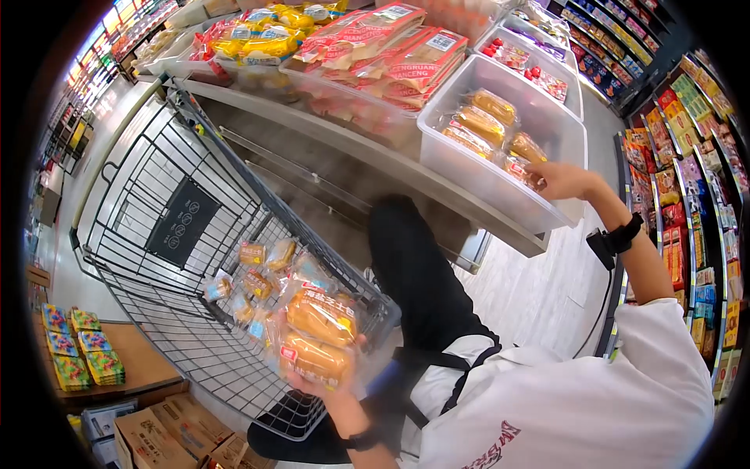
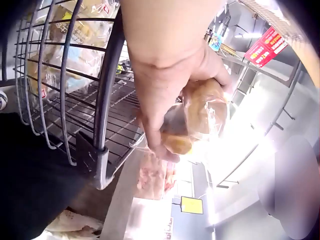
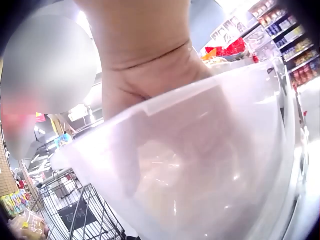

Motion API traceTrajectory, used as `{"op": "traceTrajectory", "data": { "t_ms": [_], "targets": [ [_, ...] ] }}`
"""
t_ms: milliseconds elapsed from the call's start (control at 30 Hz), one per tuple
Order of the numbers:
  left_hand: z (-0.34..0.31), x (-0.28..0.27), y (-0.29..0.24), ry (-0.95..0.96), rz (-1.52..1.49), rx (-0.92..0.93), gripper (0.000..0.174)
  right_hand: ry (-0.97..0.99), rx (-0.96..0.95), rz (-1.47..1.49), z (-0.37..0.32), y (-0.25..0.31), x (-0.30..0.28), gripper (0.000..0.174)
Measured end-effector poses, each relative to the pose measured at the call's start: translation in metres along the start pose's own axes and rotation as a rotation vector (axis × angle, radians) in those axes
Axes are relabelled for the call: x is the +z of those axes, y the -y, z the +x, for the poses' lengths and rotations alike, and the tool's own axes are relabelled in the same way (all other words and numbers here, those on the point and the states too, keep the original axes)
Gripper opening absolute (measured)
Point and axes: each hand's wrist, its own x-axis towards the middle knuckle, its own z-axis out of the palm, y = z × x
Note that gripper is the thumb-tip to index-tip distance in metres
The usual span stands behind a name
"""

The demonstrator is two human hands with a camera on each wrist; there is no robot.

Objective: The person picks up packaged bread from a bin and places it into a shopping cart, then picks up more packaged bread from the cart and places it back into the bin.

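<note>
My left hand (image 1: 332, 383) grips packaged bread buns (image 1: 320, 316) in clear wrappers, held over the near end of a shopping cart (image 1: 156, 289). In the left wrist view, the fingers of my left hand (image 2: 165, 85) curl around the wrapped bread (image 2: 205, 110). Inside the cart lie several smaller wrapped breads (image 1: 258, 281). My right hand (image 1: 564, 181) reaches into a translucent plastic bin (image 1: 500, 184), its fingers on a wrapped bun (image 1: 519, 168) at the near right corner. More wrapped buns (image 1: 478, 123) lie beside it. The bin wall blurs my right hand (image 3: 165, 130) in the right wrist view.
Bins of red-and-clear packaged bread (image 1: 391, 59) and yellow packets (image 1: 269, 35) line the display table (image 1: 344, 152). Stocked shelves (image 1: 680, 203) rise at the right. Cardboard boxes (image 1: 168, 434) and a low stand with colourful packs (image 1: 82, 348) are at the lower left.
</note>
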Motion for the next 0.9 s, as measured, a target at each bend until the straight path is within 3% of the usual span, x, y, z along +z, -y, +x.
{"op": "traceTrajectory", "data": {
  "t_ms": [67,233,300,333,400,500,533,633,800,867,900],
  "targets": [
    [0.001,-0.007,0.002,-0.158,-0.029,0.025,0.093,-0.044,0.010,-0.076,0.006,-0.003,0.000,0.057],
    [-0.001,-0.004,0.003,-0.161,-0.139,-0.014,0.088,-0.115,0.139,-0.090,-0.031,0.040,-0.057,0.059],
    [-0.001,0.003,0.005,-0.156,-0.124,-0.017,0.087,-0.270,0.076,0.267,-0.031,0.035,-0.073,0.060],
    [0.000,0.007,0.004,-0.150,-0.107,-0.021,0.086,-0.272,0.068,0.271,-0.021,0.036,-0.070,0.060],
    [-0.001,0.016,0.003,-0.156,-0.084,-0.009,0.084,-0.163,-0.163,0.733,0.001,0.050,-0.055,0.067],
    [-0.001,0.025,0.000,-0.212,-0.028,-0.005,0.084,0.066,-0.012,0.729,0.030,0.069,-0.040,0.060],
    [0.000,0.026,0.001,-0.186,-0.032,-0.016,0.084,0.038,-0.005,0.735,0.031,0.068,-0.043,0.060],
    [-0.004,0.008,0.004,-0.181,-0.104,-0.014,0.081,0.277,-0.042,0.760,0.054,0.064,-0.047,0.057],
    [0.003,0.033,-0.004,-0.171,-0.053,-0.002,0.080,0.266,-0.053,0.897,0.057,0.060,-0.046,0.058],
    [0.003,0.032,-0.002,-0.204,-0.028,0.000,0.080,-0.036,-0.093,0.697,0.046,0.059,-0.054,0.067],
    [0.002,0.030,-0.001,-0.206,-0.037,-0.003,0.080,0.028,-0.247,0.705,0.036,0.062,-0.064,0.072]
  ]
}}
